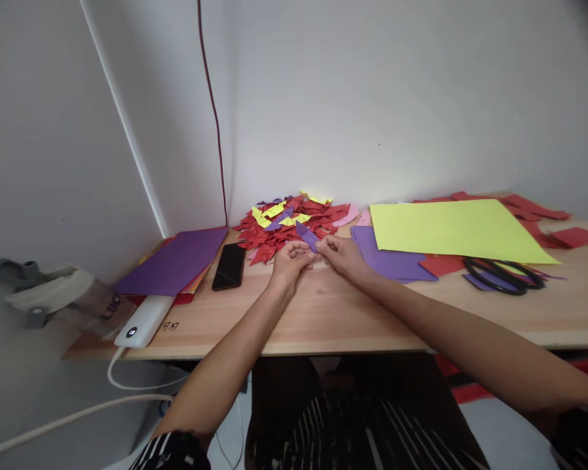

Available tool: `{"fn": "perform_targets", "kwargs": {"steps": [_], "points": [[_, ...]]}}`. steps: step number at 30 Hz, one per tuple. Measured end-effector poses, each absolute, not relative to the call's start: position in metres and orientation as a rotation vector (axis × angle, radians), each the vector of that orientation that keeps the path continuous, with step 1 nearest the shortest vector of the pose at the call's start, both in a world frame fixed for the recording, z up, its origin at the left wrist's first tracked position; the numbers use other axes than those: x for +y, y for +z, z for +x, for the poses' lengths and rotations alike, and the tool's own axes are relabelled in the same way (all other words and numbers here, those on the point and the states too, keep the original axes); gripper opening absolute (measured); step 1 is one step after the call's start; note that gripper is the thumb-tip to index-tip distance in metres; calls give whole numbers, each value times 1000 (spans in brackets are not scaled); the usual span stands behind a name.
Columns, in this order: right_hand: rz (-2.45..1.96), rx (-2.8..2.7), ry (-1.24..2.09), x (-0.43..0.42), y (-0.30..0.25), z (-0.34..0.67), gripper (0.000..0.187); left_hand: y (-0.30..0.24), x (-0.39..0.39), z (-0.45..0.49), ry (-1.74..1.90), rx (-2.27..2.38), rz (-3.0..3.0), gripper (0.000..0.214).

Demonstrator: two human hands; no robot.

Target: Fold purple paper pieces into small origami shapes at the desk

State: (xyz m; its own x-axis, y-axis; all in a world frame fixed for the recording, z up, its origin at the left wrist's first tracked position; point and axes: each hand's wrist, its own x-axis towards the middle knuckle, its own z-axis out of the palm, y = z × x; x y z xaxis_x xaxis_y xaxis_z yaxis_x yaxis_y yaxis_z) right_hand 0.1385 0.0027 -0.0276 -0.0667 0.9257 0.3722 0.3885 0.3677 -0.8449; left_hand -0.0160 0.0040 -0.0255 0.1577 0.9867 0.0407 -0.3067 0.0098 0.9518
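Between my two hands, just above the table, is a small folded piece of purple paper (306, 236). My left hand (293, 259) has its fingers closed on the paper's lower left side. From the right, my right hand (342, 254) pinches its lower right edge. Right behind them lies a heap of folded red paper pieces (259, 239), with several yellow and purple ones on top. Beside my right hand is a stack of purple paper sheets (392, 261). The fingers hide the bottom of the held piece.
Yellow sheets (451, 228) lie at the right, with black-handled scissors (504, 275) in front and red paper strips (524, 207) behind. To the left are a black phone (229, 266), a purple sheet (176, 261) on other papers, a white power bank (144, 321) with a cable, and a bottle (78, 300).
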Motion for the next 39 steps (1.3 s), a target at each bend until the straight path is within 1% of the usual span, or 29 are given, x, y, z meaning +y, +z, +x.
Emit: {"fn": "perform_targets", "kwargs": {"steps": [8, 18, 22, 31, 33, 39], "points": [[-1132, -1613, 816, 4, -29, 136, 37, -18, 1, -17, 1294, 878, 1134, 36], [-1153, -1608, 730, 4, -32, 136, 40, -31, 6, -13, 1293, 954, 1257, 26], [-1137, -1601, 695, 1, -33, 135, 36, -37, 9, -12, 1338, 973, 1324, 20], [-1138, -1582, 622, 0, -36, 133, 31, -38, 7, -10, 1338, 1028, 1395, 15], [-1128, -1585, 614, -1, -36, 133, 30, -38, 6, -9, 1347, 1019, 1379, 15], [-1140, -1609, 606, 0, -34, 132, 30, -40, 8, -8, 1307, 878, 1081, 15]]}}
